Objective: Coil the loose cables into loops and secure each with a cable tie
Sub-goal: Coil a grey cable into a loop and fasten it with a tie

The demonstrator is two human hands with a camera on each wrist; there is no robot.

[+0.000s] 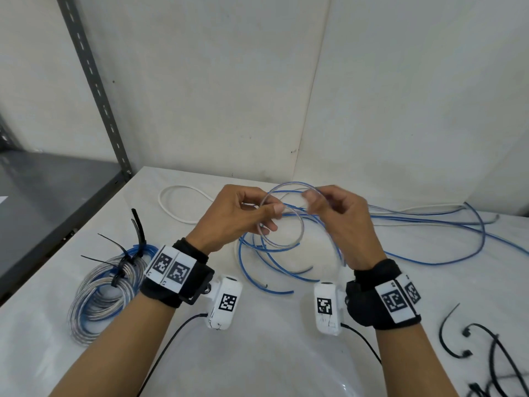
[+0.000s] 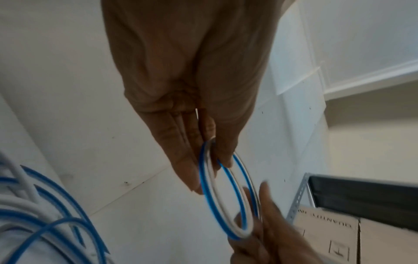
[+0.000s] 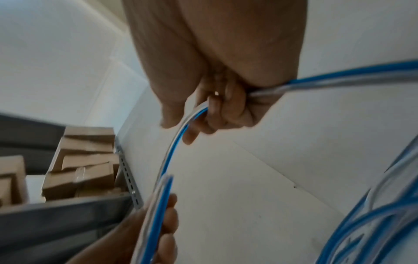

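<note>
Both hands hold a small loop [image 1: 281, 247] of blue-and-clear cable in the air above the white table [image 1: 257, 356]. My left hand [image 1: 272, 217] pinches the loop's left side between thumb and fingers. My right hand [image 1: 312, 202] grips its upper right side, and the cable's long tail [image 1: 429, 222] runs off to the right across the table. The left wrist view shows the left hand [image 2: 211, 171] pinching a double turn of the loop [image 2: 226, 205]. In the right wrist view the right hand [image 3: 181, 132] has its fingers curled round the cable [image 3: 172, 151].
Two coiled bundles [image 1: 106, 290] bound with black cable ties lie at the left of the table. Loose black ties [image 1: 486, 348] lie at the lower right. A white cable [image 1: 177, 204] curves behind the hands. A grey metal rack [image 1: 94, 87] stands at the left, with cardboard boxes [image 3: 86, 160].
</note>
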